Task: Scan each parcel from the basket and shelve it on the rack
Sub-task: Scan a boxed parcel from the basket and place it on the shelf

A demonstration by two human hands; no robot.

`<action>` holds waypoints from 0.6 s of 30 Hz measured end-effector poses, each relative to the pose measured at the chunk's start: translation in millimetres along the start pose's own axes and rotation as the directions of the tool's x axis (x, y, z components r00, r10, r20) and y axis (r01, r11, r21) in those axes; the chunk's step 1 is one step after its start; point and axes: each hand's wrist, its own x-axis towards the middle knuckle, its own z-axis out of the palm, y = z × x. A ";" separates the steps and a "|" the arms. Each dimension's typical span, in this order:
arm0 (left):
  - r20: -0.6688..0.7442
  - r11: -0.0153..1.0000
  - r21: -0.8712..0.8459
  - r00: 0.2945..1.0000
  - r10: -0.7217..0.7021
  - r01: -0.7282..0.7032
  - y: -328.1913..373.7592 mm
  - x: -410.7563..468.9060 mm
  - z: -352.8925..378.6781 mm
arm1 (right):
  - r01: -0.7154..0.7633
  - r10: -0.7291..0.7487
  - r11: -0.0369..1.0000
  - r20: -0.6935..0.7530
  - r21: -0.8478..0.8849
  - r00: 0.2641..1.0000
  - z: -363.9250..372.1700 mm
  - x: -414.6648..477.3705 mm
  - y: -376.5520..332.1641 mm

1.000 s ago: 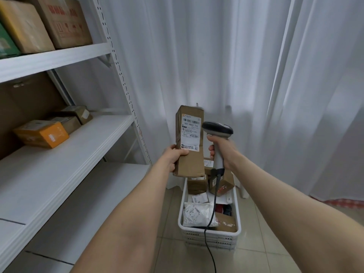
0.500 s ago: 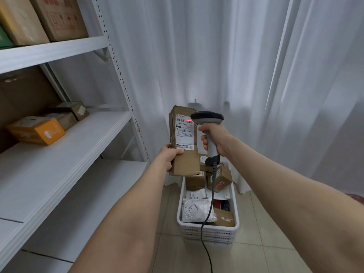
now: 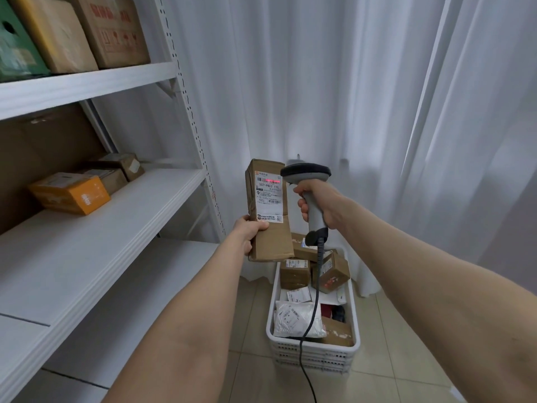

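Observation:
My left hand (image 3: 249, 232) grips the lower end of a tall brown cardboard parcel (image 3: 271, 242), held upright with its white label facing me. A red scan line glows across the barcode at the label's top. My right hand (image 3: 318, 199) holds a grey barcode scanner (image 3: 306, 173) by its handle, its head just right of the parcel's top and pointed at the label. Its black cable hangs down over the white basket (image 3: 313, 357) on the floor, which holds several brown boxes and white bags.
A white metal rack (image 3: 87, 225) fills the left side. An orange box (image 3: 69, 193) and two brown boxes sit at the back of its middle shelf; large cartons (image 3: 110, 30) stand on the top shelf. White curtains hang behind. The floor is tiled.
The scanner moved left, close to the parcel's top, and a red scan line came on over the barcode. The parcel stays upright in my left hand.

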 end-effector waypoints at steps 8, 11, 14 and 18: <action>-0.047 1.000 -0.022 0.999 0.001 -0.002 8.6 0.0 -33.5 | -0.029 0.032 0.999 0.059 -0.041 0.998 30.0 8.8 0.9; -0.069 1.000 -0.031 0.998 0.003 -0.005 12.4 -0.8 -46.8 | -0.042 0.051 0.995 0.103 -0.090 0.993 44.2 10.5 4.7; -0.097 0.999 -0.040 0.995 0.001 -0.005 17.0 -4.5 -59.4 | -0.051 0.064 0.993 0.132 -0.104 0.989 58.0 11.3 8.9; -0.123 0.998 -0.055 0.992 0.008 -0.015 22.0 -13.2 -75.3 | -0.053 0.073 0.991 0.168 -0.122 0.983 74.0 9.0 9.8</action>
